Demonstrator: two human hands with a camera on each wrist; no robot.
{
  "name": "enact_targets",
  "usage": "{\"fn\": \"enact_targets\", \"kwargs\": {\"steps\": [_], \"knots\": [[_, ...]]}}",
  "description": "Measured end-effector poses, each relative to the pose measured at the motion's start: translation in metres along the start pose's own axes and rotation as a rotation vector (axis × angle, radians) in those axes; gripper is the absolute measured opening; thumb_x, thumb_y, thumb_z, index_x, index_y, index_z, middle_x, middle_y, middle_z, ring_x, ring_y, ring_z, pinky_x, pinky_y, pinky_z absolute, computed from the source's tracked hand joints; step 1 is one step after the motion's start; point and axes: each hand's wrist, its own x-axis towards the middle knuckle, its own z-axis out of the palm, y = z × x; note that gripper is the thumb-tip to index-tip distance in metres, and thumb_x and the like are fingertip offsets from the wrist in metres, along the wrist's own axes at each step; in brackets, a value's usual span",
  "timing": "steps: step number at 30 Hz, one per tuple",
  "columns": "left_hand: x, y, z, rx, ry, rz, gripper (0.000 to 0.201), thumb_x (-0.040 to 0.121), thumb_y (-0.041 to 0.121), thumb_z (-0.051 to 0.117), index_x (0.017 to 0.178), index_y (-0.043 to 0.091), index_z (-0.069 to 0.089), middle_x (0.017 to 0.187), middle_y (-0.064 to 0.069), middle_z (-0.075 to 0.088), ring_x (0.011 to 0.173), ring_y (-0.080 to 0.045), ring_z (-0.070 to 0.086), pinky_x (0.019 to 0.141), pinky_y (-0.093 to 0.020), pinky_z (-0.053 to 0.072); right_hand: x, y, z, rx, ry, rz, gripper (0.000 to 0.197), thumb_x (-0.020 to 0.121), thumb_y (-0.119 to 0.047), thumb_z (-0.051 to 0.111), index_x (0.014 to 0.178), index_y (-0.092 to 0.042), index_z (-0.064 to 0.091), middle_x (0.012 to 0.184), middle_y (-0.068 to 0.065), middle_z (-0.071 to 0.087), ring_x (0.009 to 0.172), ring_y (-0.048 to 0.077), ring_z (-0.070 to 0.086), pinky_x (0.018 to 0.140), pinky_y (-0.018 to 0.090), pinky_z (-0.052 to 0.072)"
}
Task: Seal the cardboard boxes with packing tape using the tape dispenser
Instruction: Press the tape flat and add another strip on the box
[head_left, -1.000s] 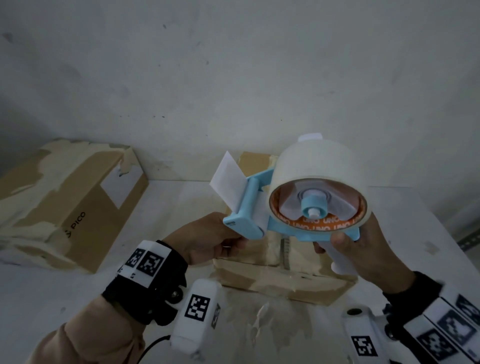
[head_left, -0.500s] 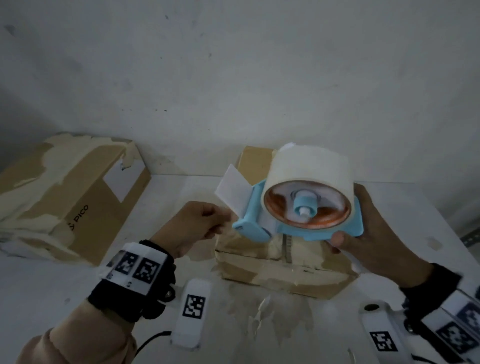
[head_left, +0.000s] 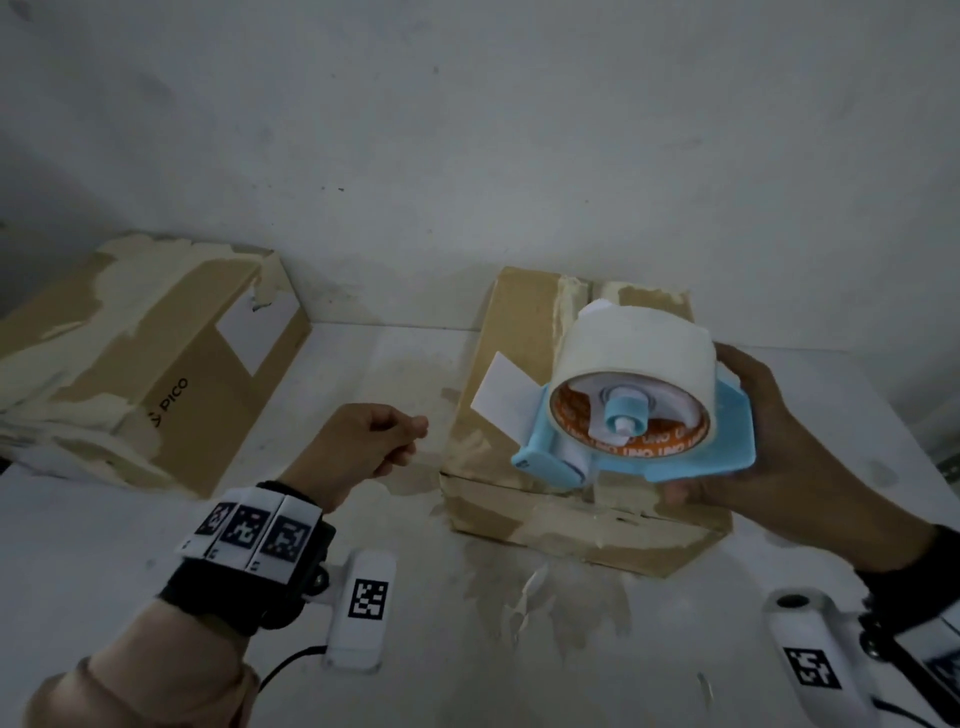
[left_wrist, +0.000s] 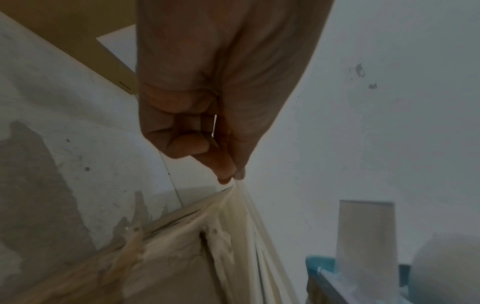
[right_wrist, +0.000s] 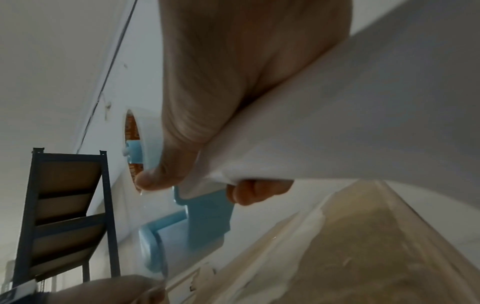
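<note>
My right hand (head_left: 753, 421) grips the blue tape dispenser (head_left: 724, 447) from behind and below, thumb on its lower edge. It carries a cream tape roll (head_left: 634, 338) with an orange core, tilted in the air over the middle cardboard box (head_left: 519, 322). A white flap (head_left: 501, 392) sticks out at the dispenser's front. My left hand (head_left: 415, 431) hovers left of the box with fingers curled, thumb and forefinger pinched together (left_wrist: 232, 174). A thin glint between them looks like the end of clear tape. In the right wrist view the dispenser (right_wrist: 207, 216) hangs above the box's taped top.
A second, larger cardboard box (head_left: 156, 353) with torn tape patches lies at the left on the white table (head_left: 389, 364). A white wall stands close behind both boxes. Tape scraps stick to the table in front of the middle box. A dark metal shelf (right_wrist: 64, 205) shows in the right wrist view.
My left hand left the dispenser's front and drew back leftward, fingers still pinched. My right hand lowered the dispenser and shifted it right, over the middle box.
</note>
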Motion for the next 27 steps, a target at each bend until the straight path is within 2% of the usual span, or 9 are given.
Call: {"fn": "enact_targets", "kwargs": {"steps": [3, 7, 12, 16, 19, 24, 27], "knots": [[0.002, -0.003, 0.001, 0.003, 0.012, -0.001, 0.018, 0.087, 0.02, 0.06, 0.074, 0.009, 0.066, 0.063, -0.003, 0.058, 0.043, 0.001, 0.051, 0.05, -0.015, 0.042, -0.003, 0.005, 0.001, -0.058, 0.005, 0.019, 0.096, 0.038, -0.063, 0.083, 0.116, -0.068, 0.028, 0.106, -0.039, 0.054, 0.1, -0.005, 0.059, 0.077, 0.014, 0.052], [0.003, -0.007, 0.002, -0.007, 0.016, 0.001, 0.019, 0.087, 0.021, 0.061, 0.072, 0.009, 0.065, 0.062, -0.003, 0.057, 0.042, 0.002, 0.051, 0.048, -0.012, 0.043, -0.007, 0.006, 0.005, -0.095, 0.014, 0.027, 0.094, 0.042, -0.065, 0.08, 0.118, -0.066, 0.027, 0.108, -0.036, 0.054, 0.099, -0.002, 0.059, 0.078, 0.015, 0.052], [0.002, -0.014, 0.002, -0.01, 0.046, 0.002, 0.022, 0.085, 0.025, 0.063, 0.071, 0.008, 0.066, 0.06, -0.003, 0.058, 0.044, -0.002, 0.05, 0.051, -0.016, 0.042, -0.006, 0.006, 0.007, -0.152, 0.002, 0.059, 0.095, 0.039, -0.069, 0.079, 0.117, -0.067, 0.025, 0.111, -0.035, 0.053, 0.102, 0.001, 0.059, 0.082, 0.023, 0.053], [0.0, -0.021, 0.004, -0.028, 0.05, 0.004, 0.02, 0.084, 0.023, 0.064, 0.071, 0.008, 0.066, 0.053, 0.002, 0.058, 0.042, 0.001, 0.051, 0.047, -0.012, 0.042, -0.006, 0.004, 0.01, -0.173, 0.002, 0.06, 0.091, 0.04, -0.07, 0.077, 0.115, -0.068, 0.026, 0.11, -0.038, 0.051, 0.103, -0.002, 0.057, 0.081, 0.018, 0.052], [0.002, -0.023, 0.006, -0.038, 0.05, 0.011, 0.02, 0.085, 0.022, 0.064, 0.07, 0.008, 0.066, 0.052, 0.002, 0.057, 0.045, -0.004, 0.051, 0.049, -0.015, 0.042, -0.006, 0.003, 0.011, -0.197, -0.001, 0.067, 0.09, 0.042, -0.071, 0.076, 0.116, -0.067, 0.025, 0.11, -0.039, 0.05, 0.102, -0.005, 0.057, 0.081, 0.016, 0.051], [0.004, -0.028, 0.008, -0.046, 0.044, 0.013, 0.021, 0.085, 0.023, 0.063, 0.07, 0.008, 0.066, 0.052, 0.001, 0.057, 0.043, -0.002, 0.05, 0.046, -0.013, 0.042, -0.005, 0.009, 0.009, -0.21, -0.005, 0.091, 0.094, 0.038, -0.071, 0.077, 0.116, -0.067, 0.025, 0.111, -0.036, 0.054, 0.101, -0.002, 0.059, 0.085, 0.027, 0.052], [0.006, -0.032, 0.009, -0.056, 0.043, 0.012, 0.02, 0.085, 0.022, 0.063, 0.072, 0.007, 0.066, 0.053, 0.001, 0.057, 0.041, 0.0, 0.05, 0.045, -0.011, 0.041, -0.005, 0.01, 0.01, -0.222, -0.01, 0.103, 0.092, 0.037, -0.073, 0.076, 0.113, -0.069, 0.025, 0.11, -0.039, 0.053, 0.101, -0.004, 0.058, 0.084, 0.023, 0.051]]}}
